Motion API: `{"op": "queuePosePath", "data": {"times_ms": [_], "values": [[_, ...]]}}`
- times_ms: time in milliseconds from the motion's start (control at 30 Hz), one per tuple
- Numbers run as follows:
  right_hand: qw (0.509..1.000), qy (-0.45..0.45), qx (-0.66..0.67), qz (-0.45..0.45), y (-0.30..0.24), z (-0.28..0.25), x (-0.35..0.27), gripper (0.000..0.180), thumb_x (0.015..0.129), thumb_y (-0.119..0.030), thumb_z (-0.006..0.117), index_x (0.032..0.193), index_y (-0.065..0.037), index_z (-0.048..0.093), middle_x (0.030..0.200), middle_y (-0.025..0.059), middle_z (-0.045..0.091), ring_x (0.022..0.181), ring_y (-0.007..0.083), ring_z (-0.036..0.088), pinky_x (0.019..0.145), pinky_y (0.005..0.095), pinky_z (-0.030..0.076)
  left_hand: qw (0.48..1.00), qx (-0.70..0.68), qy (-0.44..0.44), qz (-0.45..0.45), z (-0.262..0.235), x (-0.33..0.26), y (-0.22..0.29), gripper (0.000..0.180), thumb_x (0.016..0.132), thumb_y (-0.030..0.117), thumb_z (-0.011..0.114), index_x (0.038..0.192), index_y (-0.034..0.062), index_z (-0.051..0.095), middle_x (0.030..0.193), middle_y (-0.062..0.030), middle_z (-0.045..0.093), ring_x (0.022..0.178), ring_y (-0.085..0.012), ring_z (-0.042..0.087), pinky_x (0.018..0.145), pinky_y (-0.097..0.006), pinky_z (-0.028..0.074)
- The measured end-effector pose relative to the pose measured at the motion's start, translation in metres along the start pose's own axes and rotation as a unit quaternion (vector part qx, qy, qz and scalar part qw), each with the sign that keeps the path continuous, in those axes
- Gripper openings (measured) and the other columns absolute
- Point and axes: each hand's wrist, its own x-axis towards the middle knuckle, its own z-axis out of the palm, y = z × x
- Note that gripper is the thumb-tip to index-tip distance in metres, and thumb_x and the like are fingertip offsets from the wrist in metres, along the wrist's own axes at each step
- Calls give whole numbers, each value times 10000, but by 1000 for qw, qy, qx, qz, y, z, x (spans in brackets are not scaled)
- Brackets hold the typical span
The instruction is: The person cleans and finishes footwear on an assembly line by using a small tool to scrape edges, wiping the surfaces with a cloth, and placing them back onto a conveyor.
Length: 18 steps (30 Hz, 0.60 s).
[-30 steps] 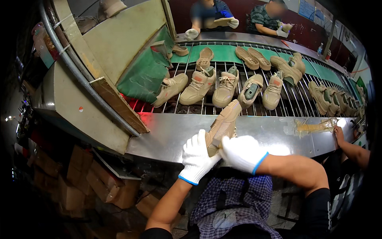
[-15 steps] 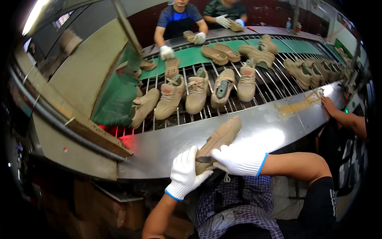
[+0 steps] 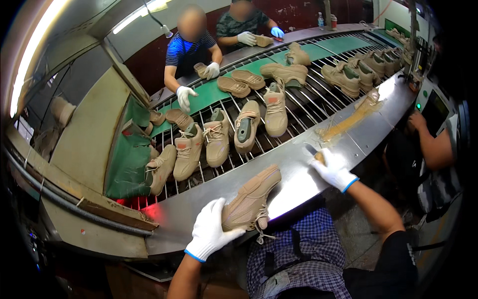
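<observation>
— What are our hands doing?

— Our gloved left hand (image 3: 211,234) is gripping a tan shoe (image 3: 250,200) by its heel, tilted over the steel ledge (image 3: 199,212). Our right hand (image 3: 332,169) is pressing on the ledge further right – grasping something, we cannot tell what.

A bright strip light (image 3: 30,55) at upper left threw glare on the steel tabletop (image 3: 294,174); fisheye edges darkened and bent.
</observation>
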Motion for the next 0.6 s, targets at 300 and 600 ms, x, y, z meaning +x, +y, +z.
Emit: {"op": "queuePosePath", "data": {"times_ms": [300, 600], "values": [[984, 151, 9, -93, 2, 52, -15, 388, 939, -391, 749, 1194, -112, 659, 1049, 169, 731, 892, 405, 725, 791, 489, 594, 995, -9, -84, -52, 32, 133, 76, 1128, 726, 550, 925, 1588, 42, 404, 1557, -222, 530, 1370, -415, 588, 1103, -489, 525], [942, -152, -19, -300, -67, 14, -15, 293, 1049, -425, 644, 1158, -153, 641, 927, 120, 725, 782, 324, 738, 676, 451, 600, 986, -67, -92, -119, 23, 100, 50, 1091, 735, 638, 895, 1569, 89, 456, 1413, -244, 667, 1257, -416, 688, 1049, -474, 560]]}}
